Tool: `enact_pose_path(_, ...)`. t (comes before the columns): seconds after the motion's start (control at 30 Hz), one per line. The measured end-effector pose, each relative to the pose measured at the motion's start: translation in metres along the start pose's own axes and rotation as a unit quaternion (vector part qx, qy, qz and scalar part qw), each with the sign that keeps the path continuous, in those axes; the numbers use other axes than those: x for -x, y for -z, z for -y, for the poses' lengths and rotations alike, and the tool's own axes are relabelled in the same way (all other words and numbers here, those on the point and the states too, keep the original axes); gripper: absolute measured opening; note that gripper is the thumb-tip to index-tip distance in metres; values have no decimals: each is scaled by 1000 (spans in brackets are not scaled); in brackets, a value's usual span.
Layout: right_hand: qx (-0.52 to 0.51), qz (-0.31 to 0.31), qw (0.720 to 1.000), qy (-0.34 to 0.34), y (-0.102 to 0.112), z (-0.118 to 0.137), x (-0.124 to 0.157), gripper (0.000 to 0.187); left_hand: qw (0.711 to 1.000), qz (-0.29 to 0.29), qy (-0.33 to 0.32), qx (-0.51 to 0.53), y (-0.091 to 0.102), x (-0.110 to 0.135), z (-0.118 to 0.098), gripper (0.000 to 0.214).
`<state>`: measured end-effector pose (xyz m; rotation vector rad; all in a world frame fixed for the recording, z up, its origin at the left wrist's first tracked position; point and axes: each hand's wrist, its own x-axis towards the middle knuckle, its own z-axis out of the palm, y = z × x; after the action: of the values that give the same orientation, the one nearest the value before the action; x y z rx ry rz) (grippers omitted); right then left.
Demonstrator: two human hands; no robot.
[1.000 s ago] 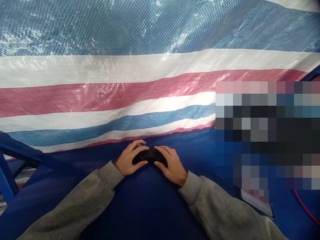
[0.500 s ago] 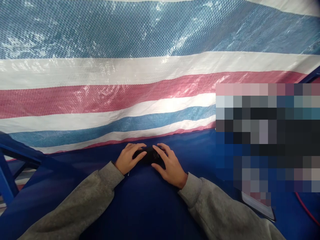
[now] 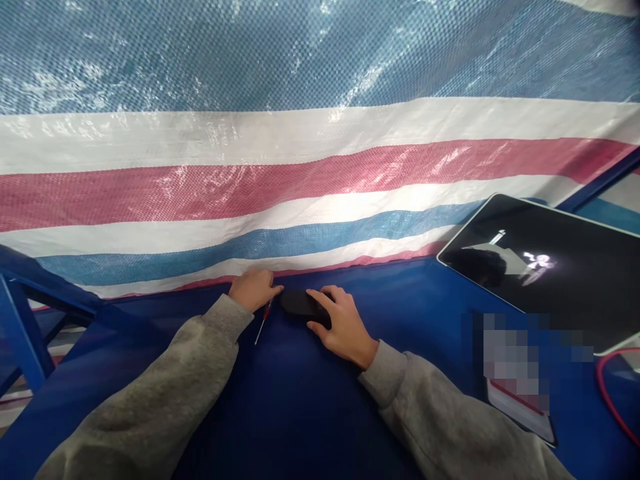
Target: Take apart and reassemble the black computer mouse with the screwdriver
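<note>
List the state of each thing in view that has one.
left hand, closed on the red-handled screwdriver
red-handled screwdriver, tilted, tip pointing down
right hand, fingers curled over the black oval device
black oval device, lying on the blue surface
tablet, screen dark, reflecting light

This looks like a makeshift work booth rather than a home or office. A striped blue, white and red woven plastic tarpaulin [image 3: 250, 173] hangs like a wall beyond the left grip [image 3: 255, 290] and right grip [image 3: 343, 327]. Beneath both grips lies a desk [image 3: 280, 413] covered in dark blue sheeting. A blue metal frame [image 3: 25, 300] stands left of the left grip, and a black tablet [image 3: 545, 267] lies right of the right grip.
</note>
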<state>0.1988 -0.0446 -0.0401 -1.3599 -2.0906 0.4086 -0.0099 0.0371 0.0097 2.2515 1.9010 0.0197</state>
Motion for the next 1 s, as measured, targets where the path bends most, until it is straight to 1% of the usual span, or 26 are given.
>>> enact_pose_path(0.07, -4, -5, 1000, 1, -1, -1, 1, 57, 1000, 0, -15, 22, 8, 2, 1, 28)
enact_pose_path(0.13, -6, -4, 1000, 4, -2, -1, 2, 57, 998, -16, -30, 53, 25, 7, 1, 31)
enact_pose_path(0.17, -5, -3, 1000, 4, -3, -1, 1, 57, 991, -66, -54, 103, 35, 10, -1, 30)
enact_pose_path(0.2, -4, -1, 1000, 3, -4, 0, 0, 56, 978, -125, -77, 147, 45, 14, -3, 30)
enact_pose_path(0.27, -1, -1, 1000, -4, -5, 1, -2, 56, 939, -236, -137, 208, 61, 21, -10, 27)
enact_pose_path(0.3, 1, -3, 1000, -7, -6, 1, -2, 56, 921, -272, -165, 225, 65, 23, -13, 26)
enact_pose_path(0.37, 3, -5, 1000, -7, -7, 1, -3, 56, 896, -317, -189, 246, 65, 25, -18, 25)
enact_pose_path(0.53, 6, -15, 1000, -4, -7, -1, -1, 55, 890, -336, -221, 215, 40, 22, -22, 24)
enact_pose_path(0.6, 8, -11, 1000, -1, -7, -1, 0, 55, 890, -333, -233, 209, 35, 21, -22, 23)
enact_pose_path(0.8, 13, -13, 1000, 4, -7, -2, 0, 56, 891, -330, -224, 217, 37, 23, -22, 24)
enact_pose_path(1.0, 18, -14, 1000, 7, -7, -3, 0, 57, 896, -326, -216, 209, 32, 24, -23, 24)
